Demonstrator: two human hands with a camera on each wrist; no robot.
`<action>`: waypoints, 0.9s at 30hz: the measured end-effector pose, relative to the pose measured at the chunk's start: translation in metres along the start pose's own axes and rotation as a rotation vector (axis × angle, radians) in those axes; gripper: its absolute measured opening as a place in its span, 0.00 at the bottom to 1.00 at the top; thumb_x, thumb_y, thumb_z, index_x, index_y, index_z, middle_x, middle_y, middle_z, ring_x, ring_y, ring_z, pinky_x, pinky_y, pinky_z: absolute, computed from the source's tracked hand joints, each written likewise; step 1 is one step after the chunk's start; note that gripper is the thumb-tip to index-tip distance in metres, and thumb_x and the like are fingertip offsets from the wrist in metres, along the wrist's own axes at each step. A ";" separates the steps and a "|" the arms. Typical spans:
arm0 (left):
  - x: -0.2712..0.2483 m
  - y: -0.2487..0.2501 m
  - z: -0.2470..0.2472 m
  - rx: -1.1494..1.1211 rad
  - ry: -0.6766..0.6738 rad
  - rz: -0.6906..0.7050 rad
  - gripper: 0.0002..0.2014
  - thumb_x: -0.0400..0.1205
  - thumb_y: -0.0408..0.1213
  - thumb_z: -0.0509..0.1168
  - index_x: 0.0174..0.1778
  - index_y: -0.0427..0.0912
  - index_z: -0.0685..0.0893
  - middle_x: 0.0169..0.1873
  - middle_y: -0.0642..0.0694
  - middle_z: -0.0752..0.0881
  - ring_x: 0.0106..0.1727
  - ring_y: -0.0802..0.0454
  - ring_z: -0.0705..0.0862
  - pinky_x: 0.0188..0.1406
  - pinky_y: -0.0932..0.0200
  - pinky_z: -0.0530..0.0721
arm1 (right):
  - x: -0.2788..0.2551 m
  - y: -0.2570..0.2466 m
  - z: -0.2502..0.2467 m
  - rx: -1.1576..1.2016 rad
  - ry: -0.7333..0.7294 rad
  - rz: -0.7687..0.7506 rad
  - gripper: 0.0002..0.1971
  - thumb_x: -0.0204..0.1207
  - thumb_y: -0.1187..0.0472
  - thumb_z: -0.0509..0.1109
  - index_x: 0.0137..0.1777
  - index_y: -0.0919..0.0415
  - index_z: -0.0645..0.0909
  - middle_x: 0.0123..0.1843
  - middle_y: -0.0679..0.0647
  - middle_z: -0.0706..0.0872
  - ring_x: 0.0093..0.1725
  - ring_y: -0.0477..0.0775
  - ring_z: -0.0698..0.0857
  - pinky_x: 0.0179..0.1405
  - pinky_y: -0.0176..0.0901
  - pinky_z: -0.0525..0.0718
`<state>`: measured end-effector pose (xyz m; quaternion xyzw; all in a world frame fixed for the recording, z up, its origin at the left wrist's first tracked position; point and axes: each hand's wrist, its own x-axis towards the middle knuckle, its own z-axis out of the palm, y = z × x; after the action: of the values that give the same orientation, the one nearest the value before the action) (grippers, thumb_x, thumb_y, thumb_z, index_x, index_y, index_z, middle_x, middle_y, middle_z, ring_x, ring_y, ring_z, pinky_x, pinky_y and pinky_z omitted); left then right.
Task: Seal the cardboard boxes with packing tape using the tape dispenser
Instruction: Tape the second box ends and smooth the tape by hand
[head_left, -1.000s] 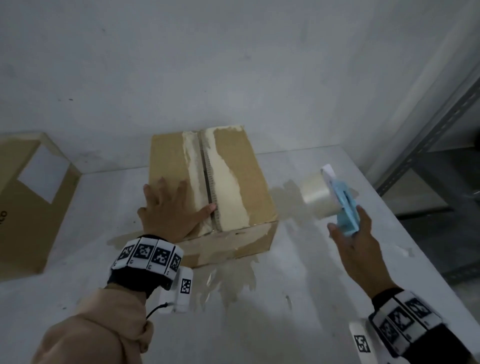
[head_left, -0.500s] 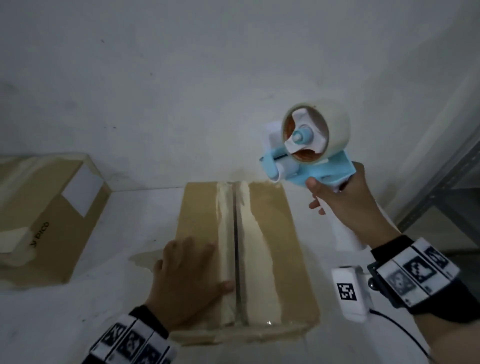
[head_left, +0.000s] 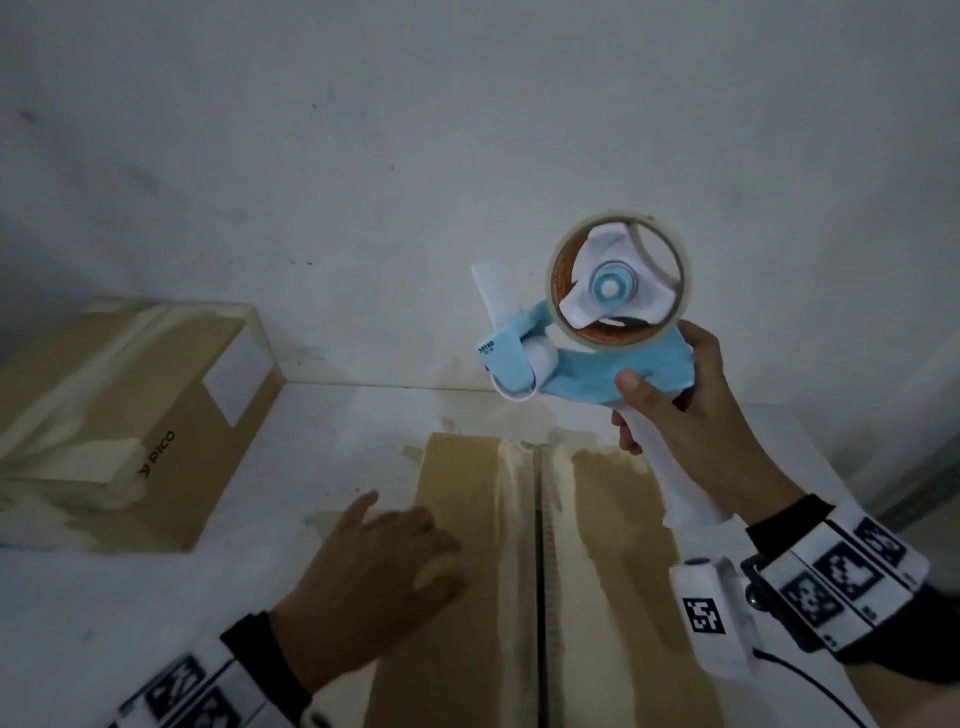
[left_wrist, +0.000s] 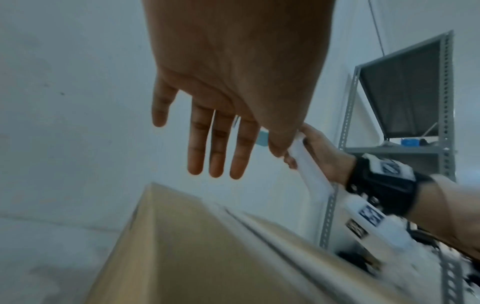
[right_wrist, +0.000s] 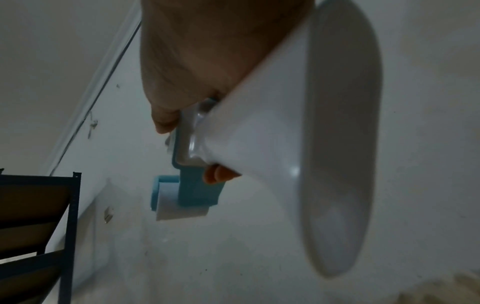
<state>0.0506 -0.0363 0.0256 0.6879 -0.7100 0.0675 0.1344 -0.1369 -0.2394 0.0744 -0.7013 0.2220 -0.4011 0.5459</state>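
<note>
Tape dispenser (head_left: 582, 358) | light, rigid plastic, I'd grip its handle | my right hand (head_left: 691, 426) wraps it | left hand (head_left: 374, 577) spread above box (head_left: 613, 571)

The left hand (head_left: 363, 577) is now lifted off the cardboard box (head_left: 613, 597), hovering above its left flap, fingers straight.
</note>
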 end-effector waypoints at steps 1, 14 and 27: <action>0.012 -0.005 -0.006 -0.052 0.016 -0.041 0.21 0.79 0.54 0.49 0.34 0.56 0.86 0.30 0.58 0.85 0.28 0.60 0.85 0.40 0.57 0.87 | 0.001 0.001 0.000 0.006 -0.015 -0.026 0.32 0.68 0.48 0.75 0.65 0.53 0.60 0.44 0.56 0.79 0.28 0.48 0.81 0.23 0.41 0.81; 0.103 -0.030 0.000 -1.146 -0.039 -0.679 0.23 0.84 0.51 0.48 0.37 0.44 0.84 0.33 0.48 0.86 0.31 0.57 0.85 0.36 0.62 0.79 | 0.018 0.017 0.004 0.053 -0.072 -0.208 0.42 0.60 0.42 0.79 0.69 0.51 0.60 0.60 0.41 0.81 0.57 0.45 0.83 0.50 0.37 0.85; 0.117 -0.048 -0.005 -1.420 -0.133 -0.811 0.11 0.84 0.29 0.57 0.39 0.32 0.82 0.23 0.46 0.87 0.24 0.61 0.85 0.25 0.70 0.83 | 0.030 0.027 0.007 -0.033 -0.218 -0.169 0.46 0.62 0.41 0.77 0.70 0.61 0.54 0.63 0.29 0.78 0.60 0.33 0.80 0.55 0.27 0.79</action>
<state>0.0968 -0.1488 0.0590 0.6449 -0.2861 -0.4927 0.5094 -0.1108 -0.2664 0.0575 -0.7658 0.1081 -0.3631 0.5196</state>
